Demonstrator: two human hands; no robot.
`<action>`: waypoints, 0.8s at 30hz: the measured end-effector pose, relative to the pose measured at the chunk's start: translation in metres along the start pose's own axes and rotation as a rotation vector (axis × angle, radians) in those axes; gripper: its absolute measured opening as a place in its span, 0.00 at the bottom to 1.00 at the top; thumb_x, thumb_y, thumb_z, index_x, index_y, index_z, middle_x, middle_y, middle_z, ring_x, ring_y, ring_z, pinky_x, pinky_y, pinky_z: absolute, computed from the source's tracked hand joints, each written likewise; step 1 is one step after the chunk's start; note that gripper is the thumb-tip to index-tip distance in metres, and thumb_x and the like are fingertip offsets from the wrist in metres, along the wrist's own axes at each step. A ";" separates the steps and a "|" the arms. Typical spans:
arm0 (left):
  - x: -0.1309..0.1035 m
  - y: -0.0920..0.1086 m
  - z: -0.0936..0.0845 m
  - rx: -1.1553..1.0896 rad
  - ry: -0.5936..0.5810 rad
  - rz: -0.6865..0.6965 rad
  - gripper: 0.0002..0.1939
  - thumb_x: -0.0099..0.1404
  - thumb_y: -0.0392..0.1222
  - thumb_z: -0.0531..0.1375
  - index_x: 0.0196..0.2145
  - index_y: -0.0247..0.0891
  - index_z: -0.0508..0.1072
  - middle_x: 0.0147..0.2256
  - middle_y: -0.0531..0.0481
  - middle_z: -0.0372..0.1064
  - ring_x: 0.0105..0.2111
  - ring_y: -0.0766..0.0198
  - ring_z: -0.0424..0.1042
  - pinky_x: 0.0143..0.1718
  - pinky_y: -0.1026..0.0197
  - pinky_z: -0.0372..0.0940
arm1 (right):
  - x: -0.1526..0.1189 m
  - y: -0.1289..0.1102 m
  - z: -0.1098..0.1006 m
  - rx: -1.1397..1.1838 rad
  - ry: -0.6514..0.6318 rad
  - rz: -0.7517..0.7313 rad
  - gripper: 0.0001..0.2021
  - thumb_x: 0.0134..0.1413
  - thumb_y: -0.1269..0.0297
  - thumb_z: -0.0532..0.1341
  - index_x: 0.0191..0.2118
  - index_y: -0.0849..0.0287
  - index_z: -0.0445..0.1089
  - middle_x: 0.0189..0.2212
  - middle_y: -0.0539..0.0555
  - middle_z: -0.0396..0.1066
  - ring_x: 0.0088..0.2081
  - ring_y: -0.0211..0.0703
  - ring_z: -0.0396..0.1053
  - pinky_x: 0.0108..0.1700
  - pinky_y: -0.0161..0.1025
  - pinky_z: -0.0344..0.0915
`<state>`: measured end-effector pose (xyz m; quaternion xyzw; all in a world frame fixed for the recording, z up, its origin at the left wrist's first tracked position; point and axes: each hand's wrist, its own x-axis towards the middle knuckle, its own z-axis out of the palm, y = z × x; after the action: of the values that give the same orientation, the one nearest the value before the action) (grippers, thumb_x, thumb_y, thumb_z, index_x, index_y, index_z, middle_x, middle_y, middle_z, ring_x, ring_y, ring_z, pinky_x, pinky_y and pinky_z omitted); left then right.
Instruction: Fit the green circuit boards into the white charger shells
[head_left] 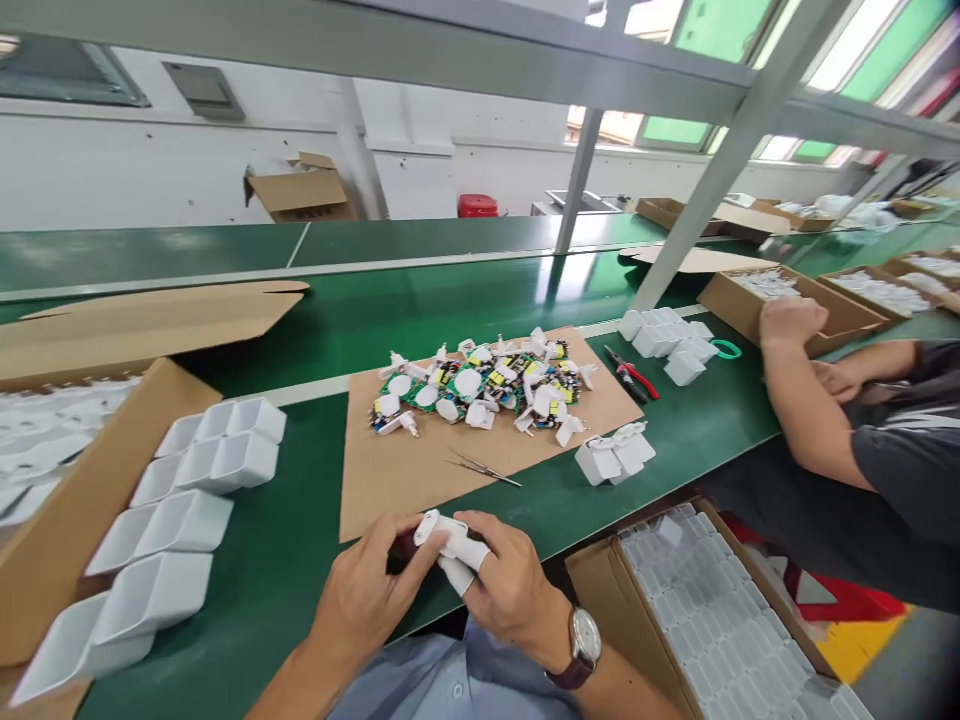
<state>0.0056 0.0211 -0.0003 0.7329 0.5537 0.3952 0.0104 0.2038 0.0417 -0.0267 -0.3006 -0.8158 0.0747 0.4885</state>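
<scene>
The hands (442, 585) cover much of the white part (450, 545) between them, so its shape is unclear. The box (720, 620) of white pieces runs off the bottom edge. The pile (480, 390) on the cardboard (420, 470) is too small to sort. The co-worker (900, 450) is cut off at right.

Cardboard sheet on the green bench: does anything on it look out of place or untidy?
Mostly orderly. The circuit boards lie in a loose jumbled pile on the cardboard sheet, and the tweezers lie apart below them. Nothing looks damaged.
</scene>
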 end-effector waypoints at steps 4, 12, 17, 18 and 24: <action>0.002 0.007 0.000 -0.224 -0.192 -0.103 0.21 0.78 0.60 0.58 0.58 0.44 0.74 0.43 0.48 0.81 0.34 0.60 0.82 0.37 0.64 0.79 | -0.005 0.017 -0.038 -0.146 0.134 0.127 0.21 0.68 0.75 0.63 0.63 0.56 0.70 0.50 0.64 0.79 0.49 0.49 0.81 0.46 0.44 0.84; 0.044 0.059 0.039 -0.413 -0.589 0.085 0.26 0.81 0.51 0.55 0.72 0.49 0.67 0.71 0.42 0.65 0.66 0.50 0.74 0.63 0.52 0.74 | -0.029 0.041 -0.083 -0.434 0.172 0.230 0.16 0.66 0.79 0.59 0.54 0.57 0.73 0.49 0.64 0.75 0.50 0.53 0.79 0.46 0.51 0.84; 0.051 0.079 0.076 -0.478 -0.653 0.017 0.28 0.81 0.52 0.54 0.74 0.49 0.64 0.77 0.39 0.52 0.69 0.45 0.70 0.66 0.45 0.71 | -0.040 0.049 -0.111 -0.471 0.303 0.169 0.22 0.67 0.75 0.61 0.63 0.53 0.71 0.53 0.64 0.72 0.55 0.56 0.74 0.52 0.57 0.80; 0.051 0.081 0.081 -0.479 -0.663 0.006 0.28 0.81 0.53 0.54 0.75 0.49 0.62 0.77 0.39 0.51 0.69 0.44 0.69 0.66 0.44 0.71 | -0.041 0.057 -0.118 -0.479 0.349 0.207 0.23 0.68 0.74 0.60 0.65 0.52 0.70 0.56 0.64 0.70 0.58 0.57 0.72 0.56 0.60 0.78; 0.051 0.094 0.106 -0.474 -0.646 -0.010 0.32 0.81 0.53 0.53 0.78 0.47 0.56 0.78 0.33 0.44 0.66 0.40 0.72 0.62 0.39 0.75 | -0.045 0.118 -0.137 -0.243 0.487 0.711 0.23 0.75 0.60 0.55 0.70 0.57 0.65 0.64 0.65 0.72 0.64 0.54 0.72 0.64 0.57 0.73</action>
<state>0.1473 0.0710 -0.0020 0.7939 0.4191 0.2613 0.3547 0.3834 0.0881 -0.0395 -0.6261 -0.5260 0.0687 0.5715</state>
